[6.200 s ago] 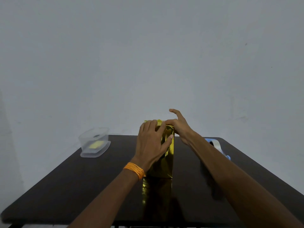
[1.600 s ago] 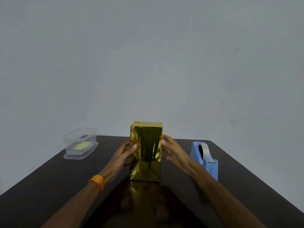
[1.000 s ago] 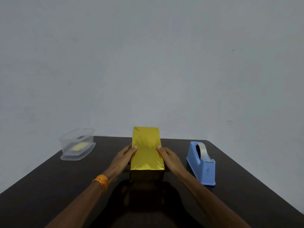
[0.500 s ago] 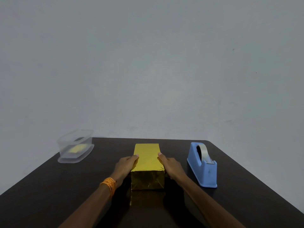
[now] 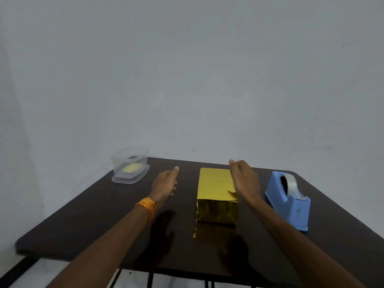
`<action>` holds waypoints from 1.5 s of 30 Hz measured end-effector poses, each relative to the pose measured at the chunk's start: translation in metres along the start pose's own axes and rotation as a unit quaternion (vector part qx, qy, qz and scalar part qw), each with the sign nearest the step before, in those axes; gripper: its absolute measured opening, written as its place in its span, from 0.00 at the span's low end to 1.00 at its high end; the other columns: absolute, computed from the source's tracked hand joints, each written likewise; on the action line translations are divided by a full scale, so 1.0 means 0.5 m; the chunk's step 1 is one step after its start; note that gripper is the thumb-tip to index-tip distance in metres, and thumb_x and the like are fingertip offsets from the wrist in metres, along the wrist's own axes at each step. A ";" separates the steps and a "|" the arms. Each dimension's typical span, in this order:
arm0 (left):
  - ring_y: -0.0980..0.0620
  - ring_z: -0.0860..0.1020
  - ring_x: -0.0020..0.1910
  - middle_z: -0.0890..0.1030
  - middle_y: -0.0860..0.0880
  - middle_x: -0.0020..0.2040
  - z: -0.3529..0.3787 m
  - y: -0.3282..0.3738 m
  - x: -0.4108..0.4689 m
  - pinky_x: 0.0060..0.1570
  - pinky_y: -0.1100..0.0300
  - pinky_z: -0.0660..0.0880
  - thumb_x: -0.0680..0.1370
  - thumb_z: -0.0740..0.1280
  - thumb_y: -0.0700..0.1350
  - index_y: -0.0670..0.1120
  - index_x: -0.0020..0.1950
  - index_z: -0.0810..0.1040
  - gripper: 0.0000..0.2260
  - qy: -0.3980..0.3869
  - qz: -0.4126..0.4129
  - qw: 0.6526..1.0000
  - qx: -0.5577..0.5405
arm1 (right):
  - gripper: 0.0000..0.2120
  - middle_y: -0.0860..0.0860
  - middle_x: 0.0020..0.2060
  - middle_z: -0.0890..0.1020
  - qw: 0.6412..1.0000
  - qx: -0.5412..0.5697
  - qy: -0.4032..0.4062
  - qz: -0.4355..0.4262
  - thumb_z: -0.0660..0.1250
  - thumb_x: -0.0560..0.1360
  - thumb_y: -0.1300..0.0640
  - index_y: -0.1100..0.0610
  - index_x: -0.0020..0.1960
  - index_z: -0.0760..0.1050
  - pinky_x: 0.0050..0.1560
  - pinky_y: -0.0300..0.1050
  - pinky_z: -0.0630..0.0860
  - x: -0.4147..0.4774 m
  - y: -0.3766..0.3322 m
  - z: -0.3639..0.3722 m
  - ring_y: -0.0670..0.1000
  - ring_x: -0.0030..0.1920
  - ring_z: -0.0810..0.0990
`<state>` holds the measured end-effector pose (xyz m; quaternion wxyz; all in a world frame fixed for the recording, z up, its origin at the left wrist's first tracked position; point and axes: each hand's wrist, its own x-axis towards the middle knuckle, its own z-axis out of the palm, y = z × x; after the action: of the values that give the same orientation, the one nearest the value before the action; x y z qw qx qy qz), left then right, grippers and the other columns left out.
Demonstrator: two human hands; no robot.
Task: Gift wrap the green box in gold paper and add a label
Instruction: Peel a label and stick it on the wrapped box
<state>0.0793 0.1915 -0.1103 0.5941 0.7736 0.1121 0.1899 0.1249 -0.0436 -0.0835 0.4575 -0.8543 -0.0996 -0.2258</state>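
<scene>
Fingers (image 5: 174, 171) of the left hand (image 5: 164, 183) are reaching forward, relaxed and holding nothing, above the table (image 5: 87, 221) between the tub (image 5: 129, 166) and the box (image 5: 216, 194). The right hand (image 5: 244, 179) is hovering edge-on at the box's right side, fingers (image 5: 235, 164) loosely bent, gripping nothing. The box, wrapped in gold paper, is lying flat at mid-table. A tape dispenser (image 5: 287, 202) is standing just right of it. An orange band (image 5: 146, 206) is circling the left wrist.
</scene>
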 end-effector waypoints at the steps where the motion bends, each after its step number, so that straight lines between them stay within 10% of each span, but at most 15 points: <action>1: 0.49 0.77 0.42 0.81 0.43 0.47 -0.021 0.006 0.005 0.39 0.55 0.75 0.82 0.59 0.58 0.41 0.54 0.78 0.21 0.011 0.005 1.000 -0.006 | 0.20 0.48 0.49 0.80 1.000 0.021 0.002 -0.015 0.56 0.82 0.40 0.55 0.57 0.77 0.51 0.50 0.75 0.006 -0.025 0.007 0.51 0.50 0.79; 6: 0.46 0.76 0.38 0.78 0.50 0.36 -0.161 0.015 0.039 0.36 0.56 0.74 0.81 0.61 0.53 0.47 0.43 0.77 0.13 0.093 0.014 0.995 -0.018 | 0.12 0.51 0.51 0.82 0.991 0.093 -0.088 -0.039 0.61 0.80 0.43 0.50 0.53 0.76 0.55 0.58 0.80 0.034 -0.172 0.135 0.51 0.50 0.81; 15: 0.43 0.78 0.55 0.80 0.45 0.55 -0.368 -0.048 0.127 0.60 0.43 0.76 0.77 0.64 0.55 0.46 0.56 0.77 0.15 0.206 -0.021 0.978 0.026 | 0.15 0.54 0.54 0.78 0.955 0.131 -0.266 0.017 0.63 0.80 0.46 0.57 0.57 0.74 0.54 0.56 0.82 0.051 -0.307 0.429 0.54 0.50 0.81; 24: 0.43 0.74 0.63 0.73 0.46 0.65 -0.383 -0.116 0.236 0.64 0.43 0.73 0.74 0.62 0.64 0.45 0.68 0.71 0.29 0.137 -0.069 0.988 -0.001 | 0.17 0.54 0.60 0.80 0.958 0.076 -0.277 -0.010 0.58 0.81 0.47 0.57 0.62 0.77 0.60 0.55 0.78 0.098 -0.300 0.599 0.55 0.57 0.78; 36: 0.48 0.77 0.52 0.77 0.48 0.53 -0.321 -0.087 0.126 0.43 0.59 0.76 0.81 0.62 0.53 0.45 0.58 0.72 0.12 0.194 -0.007 0.981 0.005 | 0.05 0.49 0.42 0.83 0.972 0.073 -0.206 -0.081 0.65 0.74 0.55 0.53 0.46 0.79 0.40 0.41 0.73 0.023 -0.277 0.509 0.50 0.45 0.82; 45: 0.47 0.81 0.49 0.81 0.48 0.46 -0.294 -0.102 -0.060 0.50 0.41 0.80 0.76 0.64 0.53 0.46 0.47 0.75 0.11 0.180 0.000 0.984 0.001 | 0.07 0.49 0.38 0.84 0.965 0.079 -0.244 -0.062 0.66 0.71 0.51 0.51 0.39 0.80 0.49 0.55 0.83 -0.117 -0.236 0.369 0.52 0.41 0.85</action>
<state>-0.0080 0.3221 -0.1318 0.5632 0.7274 0.2179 0.3259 0.0834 0.1772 -0.1131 0.4704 -0.8369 -0.2782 -0.0294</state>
